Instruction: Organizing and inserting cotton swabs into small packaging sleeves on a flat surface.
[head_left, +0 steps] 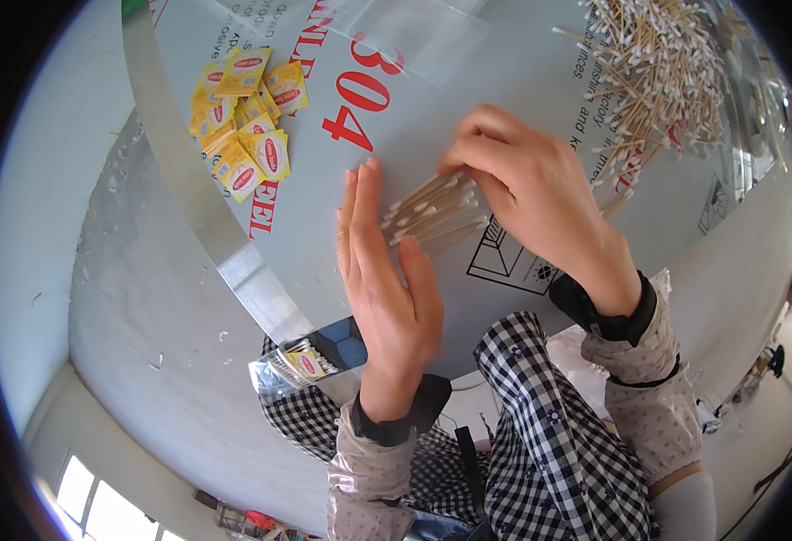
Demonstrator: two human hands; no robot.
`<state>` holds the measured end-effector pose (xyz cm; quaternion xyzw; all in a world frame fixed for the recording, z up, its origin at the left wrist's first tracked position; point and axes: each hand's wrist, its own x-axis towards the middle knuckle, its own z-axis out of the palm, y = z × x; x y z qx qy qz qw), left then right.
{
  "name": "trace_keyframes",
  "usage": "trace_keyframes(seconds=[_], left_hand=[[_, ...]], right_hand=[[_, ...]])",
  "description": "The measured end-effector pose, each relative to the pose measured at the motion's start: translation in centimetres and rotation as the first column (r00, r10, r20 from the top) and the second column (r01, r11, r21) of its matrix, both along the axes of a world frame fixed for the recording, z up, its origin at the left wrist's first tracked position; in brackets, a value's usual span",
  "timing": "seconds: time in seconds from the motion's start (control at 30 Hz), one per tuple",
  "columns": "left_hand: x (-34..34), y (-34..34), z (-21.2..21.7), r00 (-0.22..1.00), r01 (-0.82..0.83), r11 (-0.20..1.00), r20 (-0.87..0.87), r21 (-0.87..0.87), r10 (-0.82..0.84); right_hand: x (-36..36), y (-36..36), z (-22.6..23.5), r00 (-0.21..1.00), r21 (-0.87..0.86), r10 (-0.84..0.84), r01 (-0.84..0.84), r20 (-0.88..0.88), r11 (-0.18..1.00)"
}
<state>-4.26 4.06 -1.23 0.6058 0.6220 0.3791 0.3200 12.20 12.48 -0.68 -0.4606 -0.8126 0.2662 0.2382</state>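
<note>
A small bunch of cotton swabs (432, 212) with wooden sticks and white tips lies on the grey, printed tabletop (306, 261) between my hands. Flat on its edge beside the bunch, my left hand (382, 261) is open, its fingers stretched out and pointing away from me. From the right, my right hand (531, 180) curls over the bunch, its bent fingers and thumb closed on the far ends of some swabs. Part of the bunch is hidden beneath that hand.
Small yellow printed cards (242, 126) are heaped at the far left. A large loose pile of cotton swabs (657, 72) spreads at the far right. Clear plastic bags (414, 36) lie at the back. A filled clear packet (297, 365) sits at the near left table edge, by my left wrist.
</note>
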Motion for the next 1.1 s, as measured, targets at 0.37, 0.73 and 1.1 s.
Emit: trace_keyframes(seconds=[0.37,0.73,1.1], left_hand=[[1.9,-1.4,1.0,0.706,-0.481,0.873,0.554,-0.082,0.441],[1.9,0.2,1.2,0.582,-0.312,0.942,0.76,-0.121,0.29],[-1.2,-0.4,2.0,0.967,-0.219,0.967,-0.16,-0.129,0.198]], right_hand=[[0.5,-4.0,-0.1,0.787,-0.39,-0.316,0.104,-0.53,0.915],[-1.2,-4.7,-0.5,0.653,-0.495,-0.325,-0.088,-0.684,0.864],[0.0,-3.2,0.5,0.957,-0.11,-0.094,0.066,-0.275,0.992]])
